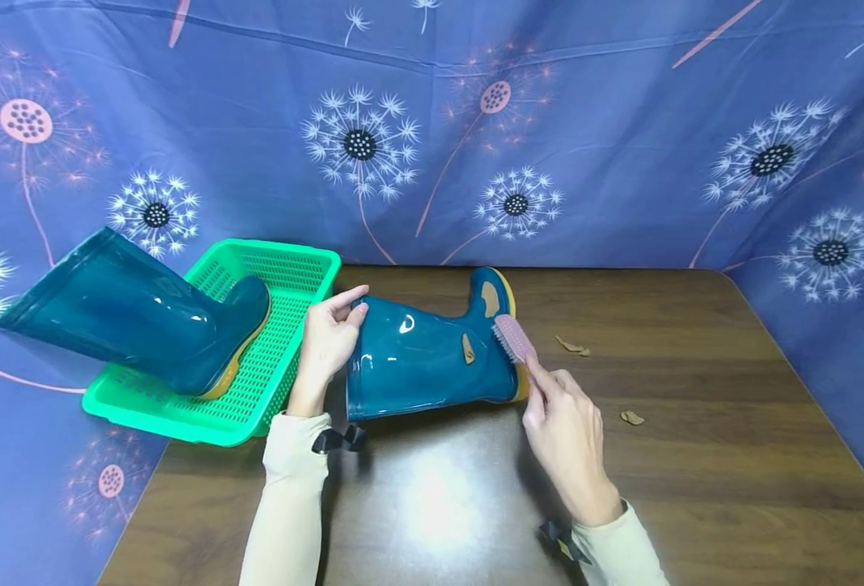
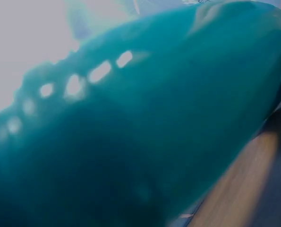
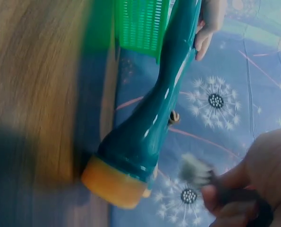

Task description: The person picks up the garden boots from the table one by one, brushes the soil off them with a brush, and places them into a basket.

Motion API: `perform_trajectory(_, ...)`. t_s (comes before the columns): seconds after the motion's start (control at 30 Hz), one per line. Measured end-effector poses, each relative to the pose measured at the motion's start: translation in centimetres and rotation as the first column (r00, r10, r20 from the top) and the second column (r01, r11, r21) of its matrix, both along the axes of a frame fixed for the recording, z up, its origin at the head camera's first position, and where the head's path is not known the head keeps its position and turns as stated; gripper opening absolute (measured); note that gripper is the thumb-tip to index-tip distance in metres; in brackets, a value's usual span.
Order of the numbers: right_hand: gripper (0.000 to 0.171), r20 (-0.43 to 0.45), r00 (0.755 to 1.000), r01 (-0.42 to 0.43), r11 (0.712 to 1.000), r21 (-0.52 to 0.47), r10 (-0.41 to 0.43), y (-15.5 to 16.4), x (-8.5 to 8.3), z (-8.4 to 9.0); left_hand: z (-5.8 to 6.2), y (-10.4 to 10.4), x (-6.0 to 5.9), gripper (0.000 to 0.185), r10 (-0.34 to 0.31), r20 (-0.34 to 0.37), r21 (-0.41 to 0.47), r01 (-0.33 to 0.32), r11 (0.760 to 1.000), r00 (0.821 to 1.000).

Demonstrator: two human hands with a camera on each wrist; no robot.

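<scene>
The right hand point(image 1: 567, 435) pinches a pink brush point(image 1: 514, 338), its bristles against the foot of a teal rubber boot point(image 1: 420, 358) lying on its side on the brown table point(image 1: 695, 423). The left hand point(image 1: 326, 342) grips the boot's shaft opening. Brown scraps point(image 1: 572, 346) lie near the brush. A second boot point(image 1: 134, 313) sits in the green basket point(image 1: 292, 268) at left. No readable writing shows.

Teal boot point(image 3: 145, 137) on side, yellow sole near; rt hand point(image 3: 253, 189) fingers grip blurred brush point(image 3: 197, 172); green basket point(image 3: 140, 23) behind.
</scene>
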State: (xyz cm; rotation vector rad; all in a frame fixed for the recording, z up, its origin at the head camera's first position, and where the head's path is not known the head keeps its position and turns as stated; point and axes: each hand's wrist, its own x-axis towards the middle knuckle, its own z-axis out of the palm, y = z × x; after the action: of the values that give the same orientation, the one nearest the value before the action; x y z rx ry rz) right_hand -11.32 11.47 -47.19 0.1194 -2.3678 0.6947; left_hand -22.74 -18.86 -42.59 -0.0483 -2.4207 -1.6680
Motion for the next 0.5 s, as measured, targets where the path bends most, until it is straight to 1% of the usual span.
perform_trajectory(0.07, 0.035, -0.018, 0.997, -0.078, 0.997, 0.012, 0.078, -0.4, 0.0, -0.1, 0.0, -0.1, 0.1, 0.034, 0.007, -0.004, 0.004, -0.007, 1.000, 1.000)
perform_trajectory(0.13, 0.037, 0.005, 0.990, -0.144, 0.988, 0.056, 0.144, -0.9, 0.1, -0.2, 0.0, -0.1, 0.1, 0.034, 0.013, -0.005, 0.005, -0.013, 1.000, 1.000)
perform_trajectory(0.17, 0.037, 0.025, 0.987, -0.161, 0.984, 0.075, 0.159, -1.0, 0.1, -0.3, 0.0, -0.1, 0.1, 0.034, 0.010, 0.000, 0.007, -0.010, 1.000, 1.000)
perform_trajectory(0.2, 0.036, 0.042, 0.987, -0.161, 0.983, 0.093, 0.157, -1.0, 0.2, -0.3, -0.1, 0.0, 0.1, 0.034, 0.008, 0.006, 0.008, -0.008, 1.000, 1.000)
perform_trajectory(0.27, 0.034, 0.061, 0.993, -0.111, 0.987, 0.115, 0.105, -0.8, 0.3, -0.4, -0.1, 0.1, 0.1, 0.034, 0.003, 0.015, 0.006, -0.003, 1.000, 1.000)
perform_trajectory(0.37, 0.029, 0.051, 0.998, -0.028, 0.996, 0.085, 0.024, -0.2, 0.1, -0.2, 0.0, 0.2, 0.0, 0.034, -0.001, 0.014, 0.010, 0.001, 1.000, 1.000)
perform_trajectory(0.43, 0.028, 0.029, 0.999, -0.019, 0.998, 0.058, 0.017, 0.2, -0.1, 0.0, 0.1, 0.1, 0.0, 0.034, 0.002, 0.003, 0.009, -0.002, 1.000, 1.000)
perform_trajectory(0.5, 0.029, 0.013, 0.999, -0.047, 0.998, 0.044, 0.046, 0.2, -0.3, -0.1, 0.1, 0.1, 0.0, 0.034, 0.004, -0.002, 0.014, -0.004, 1.000, 1.000)
